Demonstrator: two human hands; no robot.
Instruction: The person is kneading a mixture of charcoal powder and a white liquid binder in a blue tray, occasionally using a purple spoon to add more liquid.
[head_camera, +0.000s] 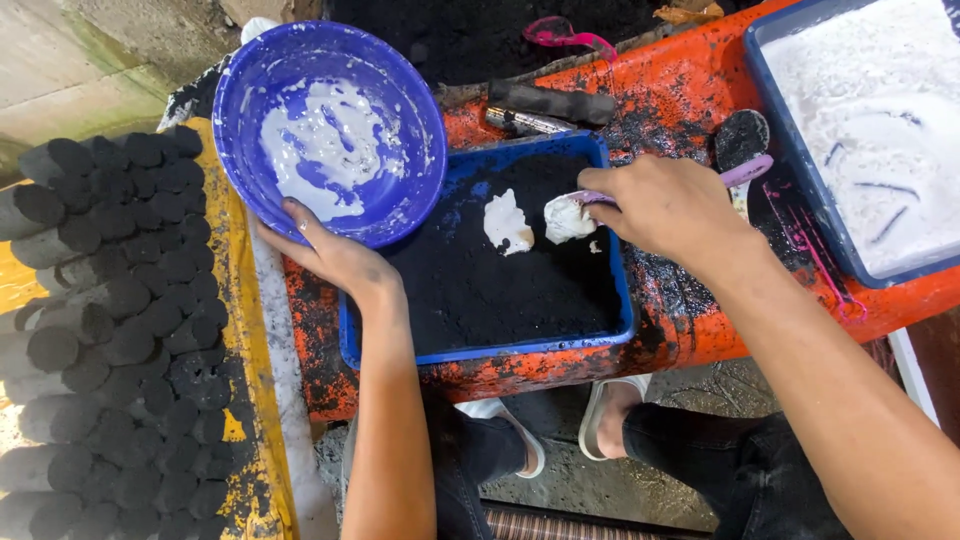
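Left hand (335, 255) grips the rim of the tilted blue bowl (330, 130), smeared with white paste, beside the blue tray (625, 300) of black powder on the orange surface (680, 90). Right hand (665, 205) is closed on a purple-handled spoon (745, 170) — its tip at a white paste lump (567, 217) lying on the powder. Judged step: transferring paste into the tray — next calls for a steady scrape clear of the spoon.

The blue plastic bowl (330, 130) is tilted toward the person, its inside smeared with white paste, and its lower rim rests in the left hand (335, 255). The pale purple spoon (600, 198) sits in the right hand (670, 205), its bowl end loaded with a white lump just left of the fingers. Below both hands lies the blue tray (625, 300) of black powder, with another white lump (507, 224) between the hands.
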